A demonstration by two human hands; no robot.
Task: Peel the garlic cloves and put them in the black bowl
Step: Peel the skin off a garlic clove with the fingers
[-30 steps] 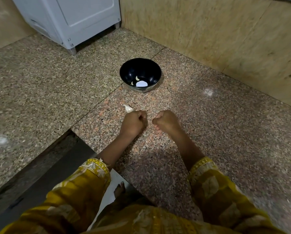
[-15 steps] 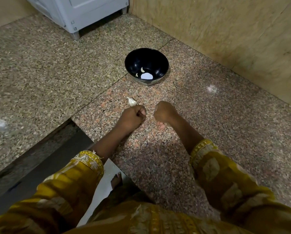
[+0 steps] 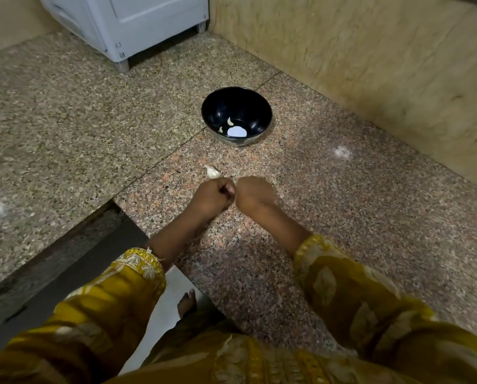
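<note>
Closer together than half a second ago, the two fists now sit almost knuckle to knuckle, and the right hand [image 3: 255, 194] is smeared with motion. Its fingers are curled under. The left hand [image 3: 213, 196] is curled the same way, thumb tucked toward the gap between them. Whether the grip pinches a clove I cannot tell, since the fingertips face away, but the pose suggests skin is being worked off one.

Just beyond the left knuckles lies the garlic bulb [image 3: 213, 172], papery white, lumpy, with a pointed tip. Farther out stands the black bowl [image 3: 208, 106], round, glossy and deep, with two pale curved peeled cloves [image 3: 230, 121] and a bright reflection at its bottom.

Next, by my judgement, the bare clove must be carried past the bulb and dropped in. The surface [image 3: 342, 217] is polished speckled granite, hard and slick, so loose skins may skid.
</note>
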